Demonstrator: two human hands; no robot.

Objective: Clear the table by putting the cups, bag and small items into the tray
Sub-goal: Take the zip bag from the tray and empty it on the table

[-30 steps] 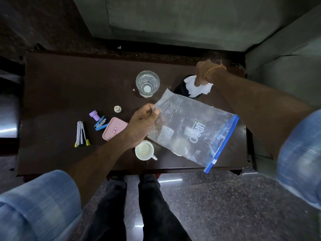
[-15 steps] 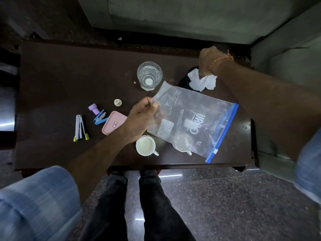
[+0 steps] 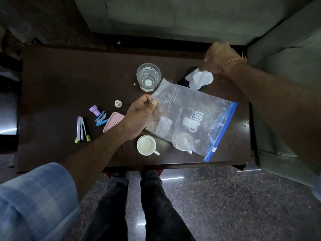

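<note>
My left hand (image 3: 139, 117) pinches the corner of a clear zip bag (image 3: 189, 120) with a blue seal, held above the dark table (image 3: 60, 84). My right hand (image 3: 218, 58) grips a white tissue (image 3: 199, 79) just above a black round object (image 3: 184, 79). A white cup (image 3: 146, 145) stands near the front edge. A second white cup (image 3: 183, 142) shows through the bag. A clear glass (image 3: 148, 76) stands in the middle. Left of my hand lie a pink case (image 3: 112, 121), a blue stapler (image 3: 101, 117), a purple cap (image 3: 94, 110), a small white cap (image 3: 118, 103) and a nail clipper (image 3: 81, 129).
A grey sofa (image 3: 173, 18) runs behind the table and along the right side (image 3: 286, 75). My legs (image 3: 135, 202) stand on the speckled floor in front of the table. No tray is in view.
My right hand has lifted the tissue up off the black object. My left hand still holds the bag, which has stayed about where it was.
</note>
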